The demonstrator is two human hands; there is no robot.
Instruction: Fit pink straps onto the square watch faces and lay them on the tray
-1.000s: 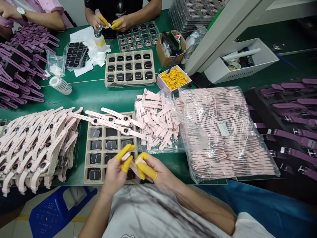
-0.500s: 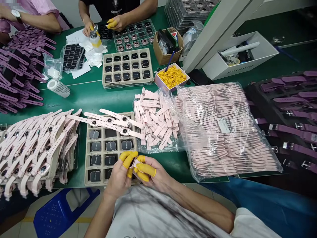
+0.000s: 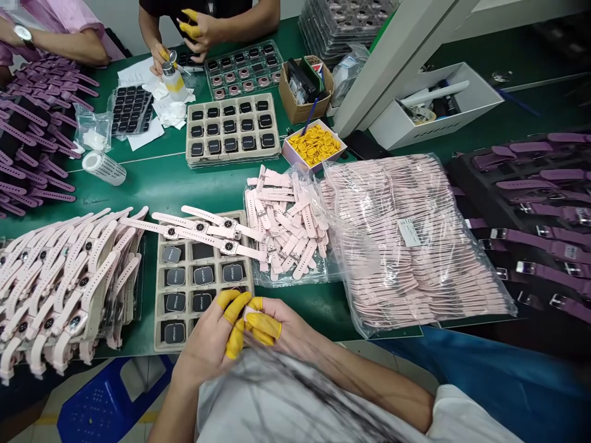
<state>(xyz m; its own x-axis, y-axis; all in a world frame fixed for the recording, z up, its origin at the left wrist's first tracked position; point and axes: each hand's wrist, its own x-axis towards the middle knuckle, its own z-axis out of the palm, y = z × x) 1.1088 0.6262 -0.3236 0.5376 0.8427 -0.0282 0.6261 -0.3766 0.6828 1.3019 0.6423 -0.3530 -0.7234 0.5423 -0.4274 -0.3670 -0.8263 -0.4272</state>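
Note:
My left hand (image 3: 215, 332) and my right hand (image 3: 272, 323), both with yellow finger covers, meet at the tray's lower right corner. My right hand's fingers pinch a small pale pink piece, mostly covered. The fingers of my left hand close around the same spot; what they grip is hidden. Beneath and left of them lies a compartment tray (image 3: 189, 317) with square dark watch faces. Several watches with pink straps (image 3: 201, 227) rest across its far end. Loose pink straps (image 3: 289, 224) lie on plastic just beyond my hands.
Strapped pink watches (image 3: 60, 283) are piled left, a large bag of straps (image 3: 406, 240) lies right. Farther back are a watch tray (image 3: 233, 132), a box of yellow finger covers (image 3: 314, 146) and a white bottle (image 3: 173, 80). A co-worker's hands (image 3: 198, 34) are across the table.
My hands have shifted slightly left and down in the view, still together. The co-worker's raised hand has moved up and left. The whole scene has shifted slightly left.

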